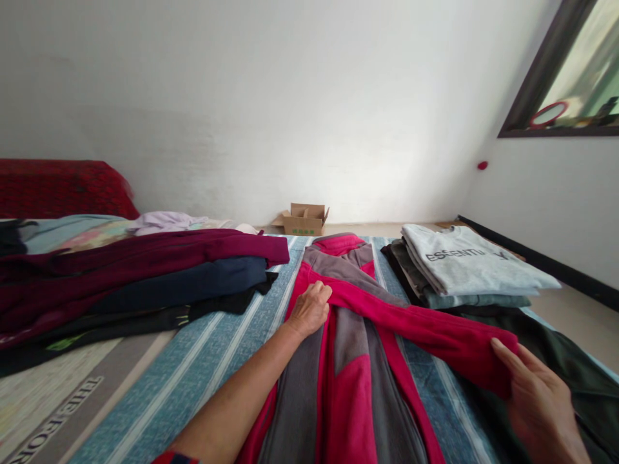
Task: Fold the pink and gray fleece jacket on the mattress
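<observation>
Across the jacket (348, 380), sleeve (425, 328) lengthwise left-to-right.

pink and grey fleece jacket (348, 361), blue striped bedspread (213, 361), maroon and navy clothes pile (145, 270), light grey printed tee (469, 261), brown cardboard box (304, 220)

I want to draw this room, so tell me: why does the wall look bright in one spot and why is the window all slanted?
Head view: the white wall glows brightest low on the right, near the cardboard box, and is greyer on the left; the window leans because the wide lens bends the edges; the right hand looks big, being close to the camera; the red pillow looks slightly blurred.
</observation>
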